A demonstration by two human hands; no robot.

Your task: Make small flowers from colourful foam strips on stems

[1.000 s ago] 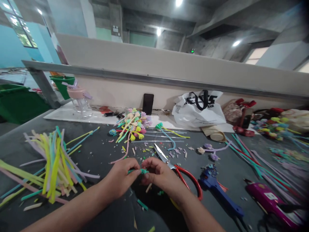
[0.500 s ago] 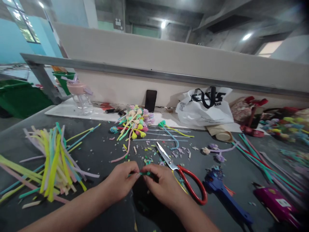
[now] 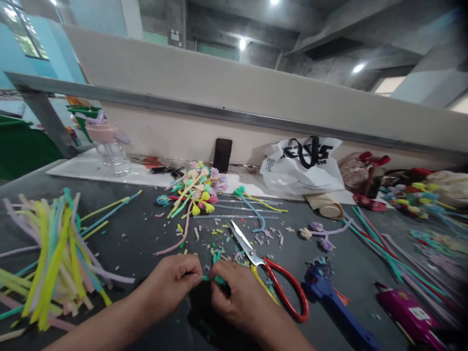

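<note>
My left hand [image 3: 175, 282] pinches one end of a short green pipe cleaner [image 3: 206, 278] between thumb and finger. Close beside it, my right hand [image 3: 239, 292] has its fingers curled round the same piece, and green shows at the fingertips. Most of the piece is hidden by the fingers. Scissors [image 3: 252, 254] with one red and one yellow handle lie just right of my right hand, blades apart. Small cut bits of pipe cleaner [image 3: 219, 231] are scattered on the dark table beyond my hands.
At left lies a heap of pastel pipe cleaners [image 3: 58, 253]. Finished fuzzy flowers [image 3: 199, 187] are piled behind, near a phone [image 3: 222, 155] and a bottle [image 3: 109, 151]. To the right are a blue glue gun [image 3: 336, 307], a magenta tool [image 3: 407, 309] and a white bag [image 3: 300, 168].
The view has shifted, so the table items sit further left. My right hand has turned, its fingers curling further round the green pipe cleaner; my left hand keeps its pinch.
</note>
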